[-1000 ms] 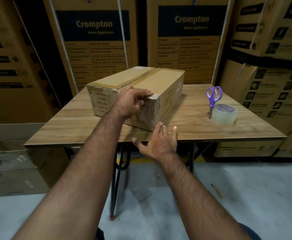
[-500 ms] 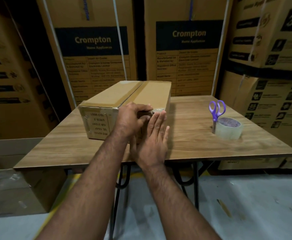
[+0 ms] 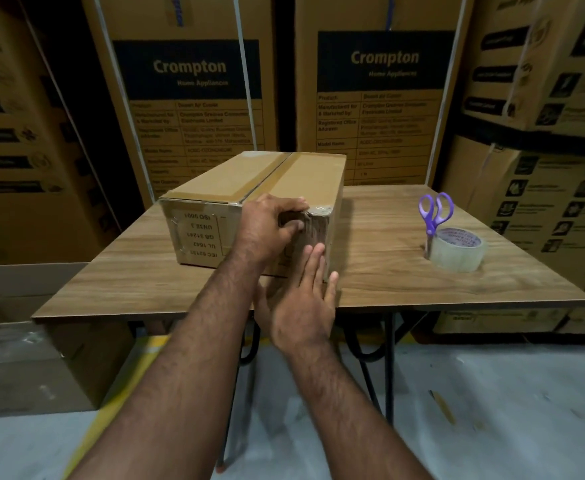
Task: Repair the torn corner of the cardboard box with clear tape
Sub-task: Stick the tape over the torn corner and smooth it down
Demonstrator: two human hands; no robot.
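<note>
A long brown cardboard box (image 3: 214, 192) lies on the wooden table (image 3: 405, 278), its short end facing me. Shiny clear tape (image 3: 320, 211) wraps the box's near right top corner. My left hand (image 3: 266, 230) grips that end of the box just left of the taped corner, fingers curled over the top edge and thumb on the end face. My right hand (image 3: 301, 299) lies flat with fingers together against the lower part of the same corner edge. A roll of clear tape (image 3: 457, 251) sits on the table to the right.
Purple-handled scissors (image 3: 434, 213) stand upright beside the tape roll. Tall printed cartons (image 3: 194, 81) form a wall behind and on both sides of the table. An open carton (image 3: 24, 341) sits on the floor at left. The table stands on black metal legs (image 3: 389, 368).
My right hand rose from the table's front edge to the box corner and now presses lower down on it. The left hand kept its grip. The box turned to face me end-on.
</note>
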